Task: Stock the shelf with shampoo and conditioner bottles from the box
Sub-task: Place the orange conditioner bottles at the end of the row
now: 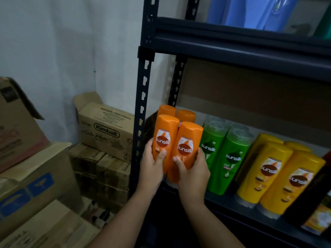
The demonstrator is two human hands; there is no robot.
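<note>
Two orange Sunsilk bottles stand side by side at the left end of the dark metal shelf (232, 199). My left hand (151, 164) grips the left orange bottle (165, 133), thumb across its label. My right hand (192, 171) grips the right orange bottle (189, 138) the same way. Two more orange bottles (186, 115) stand right behind them. I cannot tell whether the held bottles rest on the shelf board.
Green Sunsilk bottles (231, 158) stand just right of my right hand, then yellow ones (268, 174) and a dark bottle (315, 203) at the edge. The rack's upright post (141, 111) is close to my left hand. Cardboard boxes, one marked Kimball (107, 129), are stacked on the left.
</note>
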